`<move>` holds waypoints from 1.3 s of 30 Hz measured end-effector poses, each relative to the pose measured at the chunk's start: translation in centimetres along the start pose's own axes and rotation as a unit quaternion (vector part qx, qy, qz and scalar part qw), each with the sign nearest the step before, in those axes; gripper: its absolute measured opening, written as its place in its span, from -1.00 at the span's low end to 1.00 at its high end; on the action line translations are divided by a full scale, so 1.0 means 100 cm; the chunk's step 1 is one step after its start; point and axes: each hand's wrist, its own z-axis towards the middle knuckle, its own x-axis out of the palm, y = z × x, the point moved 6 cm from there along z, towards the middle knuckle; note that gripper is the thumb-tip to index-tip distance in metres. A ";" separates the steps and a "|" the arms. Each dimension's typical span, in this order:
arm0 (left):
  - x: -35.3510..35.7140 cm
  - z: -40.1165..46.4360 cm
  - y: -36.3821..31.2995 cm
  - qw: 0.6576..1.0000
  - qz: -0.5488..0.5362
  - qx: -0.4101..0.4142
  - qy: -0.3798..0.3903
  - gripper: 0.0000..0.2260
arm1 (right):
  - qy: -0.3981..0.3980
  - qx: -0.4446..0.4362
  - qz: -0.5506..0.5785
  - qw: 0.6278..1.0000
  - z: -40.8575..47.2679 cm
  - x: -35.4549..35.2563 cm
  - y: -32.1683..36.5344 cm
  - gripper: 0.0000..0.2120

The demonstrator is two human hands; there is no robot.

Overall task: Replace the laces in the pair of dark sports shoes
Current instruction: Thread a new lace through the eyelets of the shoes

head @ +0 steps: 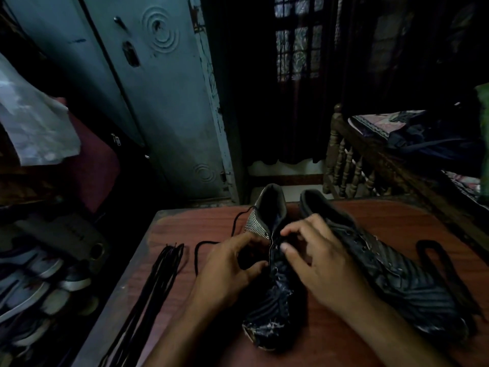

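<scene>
Two dark sports shoes lie on the reddish wooden table [330, 337], toes toward me. The left shoe [272, 308] is between my hands. My left hand [232, 263] grips its left side near the eyelets, fingers curled. My right hand [315, 255] pinches at the eyelet row with thumb and fingertips; whether a lace is in the pinch is hidden. A thin black lace [201, 250] trails from this shoe to the left. The right shoe [383, 263] lies beside it with bare eyelets. A bundle of black laces [156, 282] lies at the table's left edge.
A flat black lace [434, 258] loops on the table right of the right shoe. Several shoes [34, 282] are stacked on the floor at left. A blue metal cupboard [158, 102] stands behind, a wooden bed frame [352, 165] at right.
</scene>
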 end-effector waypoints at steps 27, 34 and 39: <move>-0.010 0.001 0.020 0.997 -0.047 -0.021 -0.051 -0.48 | -0.103 0.177 0.396 0.895 0.007 -0.015 -0.019 -0.91; -0.008 0.002 0.021 0.998 -0.025 -0.014 -0.048 -0.49 | 0.089 0.064 -0.054 0.992 -0.001 0.010 -0.007 -0.81; -0.007 0.002 0.024 0.998 -0.037 -0.023 -0.036 -0.44 | 0.103 0.032 -0.104 0.989 0.002 0.003 -0.002 -0.91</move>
